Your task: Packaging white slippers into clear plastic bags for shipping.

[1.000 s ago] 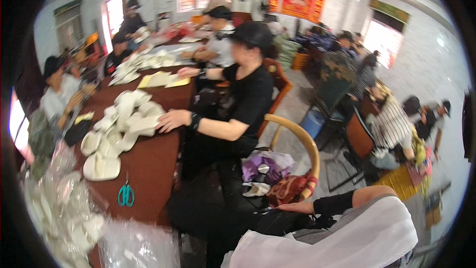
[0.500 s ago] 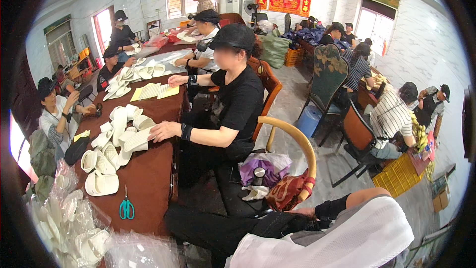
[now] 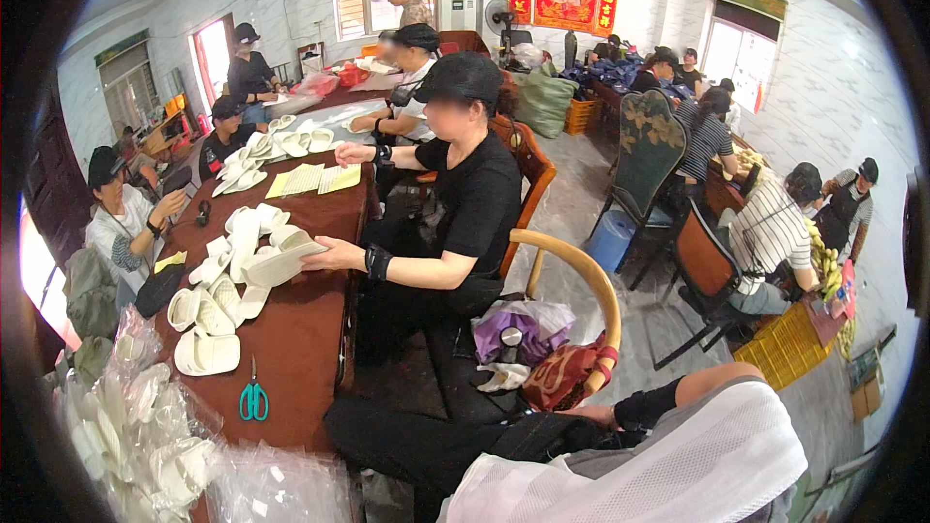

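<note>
My right hand (image 3: pixel 593 415) lies low over the black trousers (image 3: pixel 417 426), beside the white mesh cloth (image 3: pixel 659 465). A black band (image 3: pixel 647 409) wraps its wrist. The fingers are hidden, so I cannot see if it holds anything. My left hand is out of view. On the brown-covered table (image 3: pixel 300 349), teal-handled scissors (image 3: pixel 254 401) lie near a group of white slippers (image 3: pixel 207 353). A co-worker in black grips one white slipper (image 3: pixel 281 260) with the near hand (image 3: pixel 334 255), tilted above the others; the co-worker's far hand is by yellow sheets (image 3: pixel 310 180).
Clear plastic bags with white slippers (image 3: pixel 145 426) crowd the lower left. A curved wooden chair (image 3: pixel 581 281) holds purple and red bags. A blue bin (image 3: pixel 612 239), a green chair (image 3: pixel 647 150) and a yellow crate (image 3: pixel 783 344) stand rightward. Several people work at other tables.
The co-worker's near hand has raised and tilted the white slipper. At the left, another person's hands have come down. The whole view has shifted slightly; my right arm looks still.
</note>
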Demonstrator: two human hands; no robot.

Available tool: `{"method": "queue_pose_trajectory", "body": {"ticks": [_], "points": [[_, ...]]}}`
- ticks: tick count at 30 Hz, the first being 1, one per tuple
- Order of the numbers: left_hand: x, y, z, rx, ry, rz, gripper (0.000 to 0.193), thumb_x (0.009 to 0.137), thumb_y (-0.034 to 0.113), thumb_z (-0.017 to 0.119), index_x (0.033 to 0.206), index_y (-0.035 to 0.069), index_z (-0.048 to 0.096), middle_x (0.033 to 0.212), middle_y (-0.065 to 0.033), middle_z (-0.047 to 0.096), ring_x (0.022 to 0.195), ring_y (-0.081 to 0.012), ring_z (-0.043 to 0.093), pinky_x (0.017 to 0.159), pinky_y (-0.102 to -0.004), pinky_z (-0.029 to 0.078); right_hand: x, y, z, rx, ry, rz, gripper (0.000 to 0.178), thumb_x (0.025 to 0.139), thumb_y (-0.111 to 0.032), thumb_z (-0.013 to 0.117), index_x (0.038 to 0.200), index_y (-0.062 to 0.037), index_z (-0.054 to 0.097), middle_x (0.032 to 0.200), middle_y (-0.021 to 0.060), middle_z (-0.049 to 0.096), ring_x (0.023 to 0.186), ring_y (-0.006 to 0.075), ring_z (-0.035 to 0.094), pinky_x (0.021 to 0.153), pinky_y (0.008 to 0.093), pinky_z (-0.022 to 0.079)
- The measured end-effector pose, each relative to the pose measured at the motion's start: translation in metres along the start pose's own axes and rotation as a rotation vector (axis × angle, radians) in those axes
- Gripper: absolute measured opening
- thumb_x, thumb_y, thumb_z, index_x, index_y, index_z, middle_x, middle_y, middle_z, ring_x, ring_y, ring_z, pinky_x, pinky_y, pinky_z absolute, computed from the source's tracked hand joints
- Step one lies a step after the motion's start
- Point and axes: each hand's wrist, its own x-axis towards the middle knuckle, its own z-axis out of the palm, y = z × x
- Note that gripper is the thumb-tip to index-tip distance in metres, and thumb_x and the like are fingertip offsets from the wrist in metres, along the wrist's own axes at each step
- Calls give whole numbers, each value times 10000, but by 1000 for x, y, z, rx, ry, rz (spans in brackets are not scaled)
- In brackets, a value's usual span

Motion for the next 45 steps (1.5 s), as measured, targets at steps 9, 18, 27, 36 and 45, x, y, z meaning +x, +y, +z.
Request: {"method": "queue_pose_trajectory", "body": {"ticks": [9, 18, 27, 36, 45], "points": [[-33, -81, -37, 71, 18, -118, 510, 991, 125, 586, 1492, 74, 503, 1618, -178, 389, 1505, -375, 328, 1217, -576, 219, 64, 61, -96, -443, -32, 53, 522, 1040, -364, 561, 1491, -104, 520, 1482, 89, 577, 1300, 218, 572, 1130, 365, 422], [-82, -133, -66, 106, 38, -298, 524, 989, 129, 586, 1502, 74, 495, 1623, -177, 385, 1508, -375, 321, 1217, -580, 212, 129, -26, -105, -1440, -347, -995, 294, 1018, -219, 543, 1231, -67, 676, 1174, 158, 689, 1085, 291, 653, 957, 400, 495], [-94, -180, -54, 78, 9, -381, 567, 971, 154, 630, 1519, 123, 490, 1637, -142, 373, 1541, -356, 277, 1230, -602, 172, 179, -224, 318, -1176, -302, -1172, 586, 993, -359, 609, 1456, -43, 441, 1437, 246, 484, 1331, 408, 455, 1114, 467, 370], [-120, -207, -88, 63, 81, -514, 605, 969, 230, 682, 1527, 118, 473, 1619, -139, 404, 1541, -363, 283, 1227, -612, 181, 228, -153, 525, -1415, -427, -1315, 864, 921, -439, 709, 1563, -10, 322, 1547, 292, 408, 1435, 454, 394, 1178, 512, 329], [-71, -138, -142, -967, 230, -1012, 614, 1095, 260, 508, 1589, -41, 303, 1605, -157, 407, 1473, -252, 388, 1214, -353, 292, 239, -155, 519, -1490, -445, -1292, 891, 869, -400, 757, 1530, 27, 337, 1501, 268, 457, 1405, 421, 432, 1141, 500, 367]]}}
